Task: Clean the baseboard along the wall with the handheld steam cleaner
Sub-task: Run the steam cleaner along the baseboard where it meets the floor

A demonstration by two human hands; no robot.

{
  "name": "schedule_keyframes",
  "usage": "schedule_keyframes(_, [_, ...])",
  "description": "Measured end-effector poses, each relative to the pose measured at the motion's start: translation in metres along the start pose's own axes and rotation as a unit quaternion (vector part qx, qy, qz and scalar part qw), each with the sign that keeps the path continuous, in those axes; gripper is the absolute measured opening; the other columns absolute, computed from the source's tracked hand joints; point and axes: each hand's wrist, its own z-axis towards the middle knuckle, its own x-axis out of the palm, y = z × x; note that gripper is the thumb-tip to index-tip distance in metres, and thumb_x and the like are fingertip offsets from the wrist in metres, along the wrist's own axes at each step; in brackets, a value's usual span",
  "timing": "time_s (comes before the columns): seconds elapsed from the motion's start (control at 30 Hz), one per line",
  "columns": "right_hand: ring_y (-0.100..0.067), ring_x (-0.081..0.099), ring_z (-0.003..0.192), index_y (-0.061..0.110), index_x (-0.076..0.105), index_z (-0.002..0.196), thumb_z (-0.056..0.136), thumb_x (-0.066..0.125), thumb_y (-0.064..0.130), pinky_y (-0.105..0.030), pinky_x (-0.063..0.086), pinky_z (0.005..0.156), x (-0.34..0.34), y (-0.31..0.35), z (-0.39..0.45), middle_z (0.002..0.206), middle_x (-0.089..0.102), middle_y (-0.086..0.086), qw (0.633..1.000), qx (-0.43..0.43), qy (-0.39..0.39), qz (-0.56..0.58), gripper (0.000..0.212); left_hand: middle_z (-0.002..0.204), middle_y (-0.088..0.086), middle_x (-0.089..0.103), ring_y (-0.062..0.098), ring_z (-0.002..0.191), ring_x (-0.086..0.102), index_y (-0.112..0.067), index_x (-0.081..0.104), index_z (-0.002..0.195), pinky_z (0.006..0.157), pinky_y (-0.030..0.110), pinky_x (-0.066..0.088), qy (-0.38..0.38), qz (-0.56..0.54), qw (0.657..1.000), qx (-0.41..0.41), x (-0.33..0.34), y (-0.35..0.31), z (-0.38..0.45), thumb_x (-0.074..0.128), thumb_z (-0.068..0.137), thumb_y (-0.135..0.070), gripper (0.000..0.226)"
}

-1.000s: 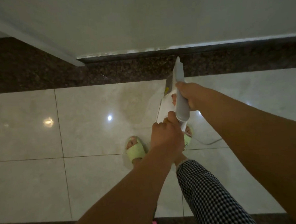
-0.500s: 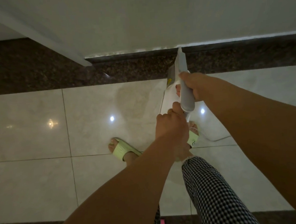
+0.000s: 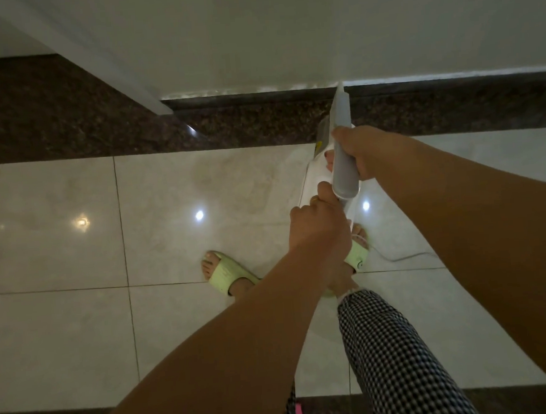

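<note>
Two hands on steam cleaner (image 3: 342, 156), nozzle at baseboard (image 3: 257, 98): my right hand (image 3: 363, 153) wraps grey handle, left hand (image 3: 318, 226) grips rear; prob. rigid, front-heavy w/ water, so keep both.

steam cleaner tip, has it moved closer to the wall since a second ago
Yes. The steam cleaner tip has moved across the dark floor border to the baseboard.

Floor (image 3: 64, 334): pale glossy tiles reflecting ceiling lights, edged by a dark speckled stone border (image 3: 66, 130) running along the wall.
On it: two feet in green slippers (image 3: 229, 273); a thin white cord (image 3: 407, 257) trailing right.
</note>
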Motion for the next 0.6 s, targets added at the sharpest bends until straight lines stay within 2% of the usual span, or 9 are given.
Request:
schedule_keyframes(0.2, [-0.015,0.064,0.076,0.014,0.048,0.116,0.092,0.06,0.043,-0.032,0.055,0.079,0.012,0.003,0.0,0.1,0.068,-0.004,1.0,-0.004,-0.015,-0.001,0.039,0.105,0.003,0.06,0.023,0.09,0.063,-0.01,0.028,0.127,0.075,0.032,0.037,0.008,-0.01,1.0,-0.006,-0.008,0.01,0.001,0.055,0.094,-0.036,0.049])
schedule_keyframes(0.37, [-0.015,0.064,0.076,0.014,0.048,0.123,0.092,0.06,0.041,-0.037,0.053,0.092,0.021,0.004,0.0,0.103,0.068,-0.003,1.0,-0.013,-0.017,-0.004,0.042,0.107,0.004,0.061,0.024,0.094,0.064,-0.009,0.028,0.128,0.079,0.034,0.041,0.018,-0.022,1.0,-0.006,-0.014,0.018,0.001,0.056,0.094,-0.036,0.051])
schedule_keyframes(0.47, [-0.016,0.064,0.077,0.014,0.048,0.121,0.092,0.061,0.042,-0.035,0.053,0.09,0.025,0.006,-0.002,0.1,0.067,-0.003,1.0,-0.01,-0.023,-0.005,0.042,0.108,0.005,0.061,0.025,0.095,0.064,-0.009,0.028,0.128,0.082,0.035,0.043,0.028,-0.04,0.999,-0.013,-0.016,0.022,0.001,0.057,0.094,-0.035,0.051])
schedule_keyframes(0.6, [-0.016,0.062,0.076,0.013,0.048,0.123,0.092,0.061,0.042,-0.033,0.052,0.078,0.03,0.007,-0.003,0.104,0.066,-0.004,1.0,-0.002,-0.021,-0.009,0.044,0.108,0.005,0.061,0.025,0.095,0.064,-0.009,0.029,0.129,0.082,0.035,0.043,0.029,-0.045,0.999,-0.011,-0.019,0.027,0.0,0.057,0.094,-0.035,0.052])
